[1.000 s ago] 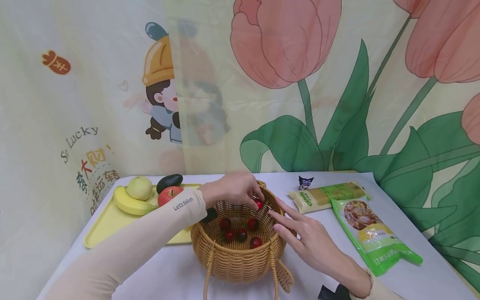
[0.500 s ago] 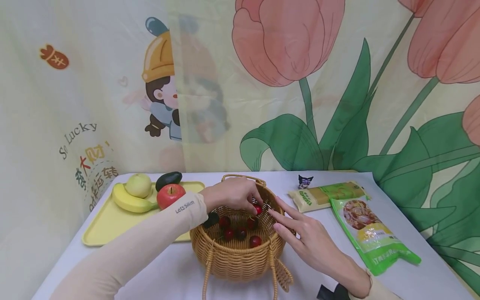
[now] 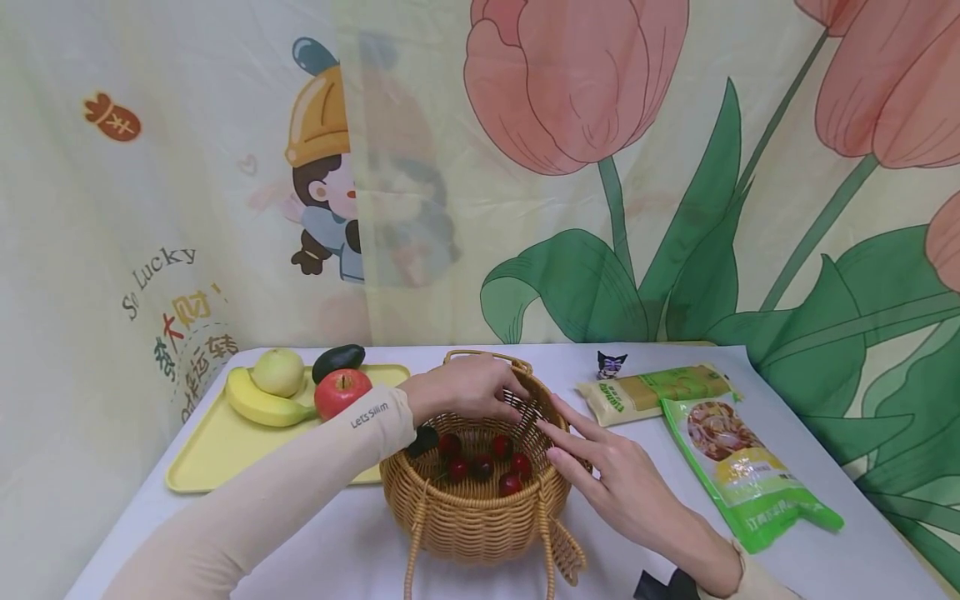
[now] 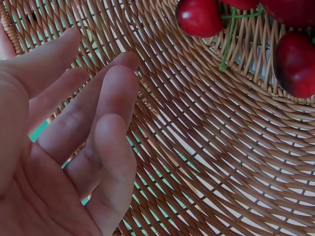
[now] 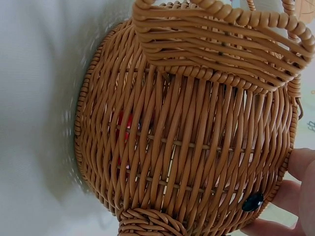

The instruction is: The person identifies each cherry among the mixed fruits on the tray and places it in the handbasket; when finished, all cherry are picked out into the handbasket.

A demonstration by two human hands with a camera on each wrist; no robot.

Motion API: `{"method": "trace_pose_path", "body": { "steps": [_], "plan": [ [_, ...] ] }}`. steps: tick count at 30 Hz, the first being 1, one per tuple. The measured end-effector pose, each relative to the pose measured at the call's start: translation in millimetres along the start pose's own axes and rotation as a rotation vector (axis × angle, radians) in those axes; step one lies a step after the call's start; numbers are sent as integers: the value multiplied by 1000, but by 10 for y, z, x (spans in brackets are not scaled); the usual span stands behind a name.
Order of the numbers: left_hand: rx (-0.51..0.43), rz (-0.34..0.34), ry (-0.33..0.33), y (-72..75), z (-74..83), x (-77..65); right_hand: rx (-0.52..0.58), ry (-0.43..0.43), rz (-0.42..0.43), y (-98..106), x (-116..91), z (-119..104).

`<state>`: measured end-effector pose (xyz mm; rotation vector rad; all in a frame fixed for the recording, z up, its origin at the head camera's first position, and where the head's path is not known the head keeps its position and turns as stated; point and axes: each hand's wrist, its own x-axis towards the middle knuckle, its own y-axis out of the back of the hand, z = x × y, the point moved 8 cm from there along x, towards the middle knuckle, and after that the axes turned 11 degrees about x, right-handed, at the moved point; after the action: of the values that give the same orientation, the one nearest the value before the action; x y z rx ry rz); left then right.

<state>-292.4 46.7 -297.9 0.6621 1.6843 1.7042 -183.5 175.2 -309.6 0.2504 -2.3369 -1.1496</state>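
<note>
A brown wicker basket stands at the table's front middle, with several red cherries lying on its bottom. My left hand reaches over the far rim into the basket. In the left wrist view, the fingers of my left hand are loosely bent and hold nothing; some cherries lie away from them. My right hand touches the basket's right rim with extended fingers. From the right wrist view, fingertips of my right hand rest at the rim, beside a black bead eye.
At the left, a yellow tray bears a banana, a pale round fruit, a red apple and a dark oval fruit. On the right lie a long yellow-green packet, a green food bag and a small dark figure.
The cherry between my left fingers has been let go and now lies with the others in the basket. My left fingers have spread apart. My right hand stays at the rim.
</note>
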Motion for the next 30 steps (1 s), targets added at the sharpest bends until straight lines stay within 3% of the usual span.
{"method": "trace_pose_path", "body": {
  "steps": [30],
  "plan": [
    [22,18,-7,19,6,-21,-18,-15,-9,-13,5,0]
  ]
}}
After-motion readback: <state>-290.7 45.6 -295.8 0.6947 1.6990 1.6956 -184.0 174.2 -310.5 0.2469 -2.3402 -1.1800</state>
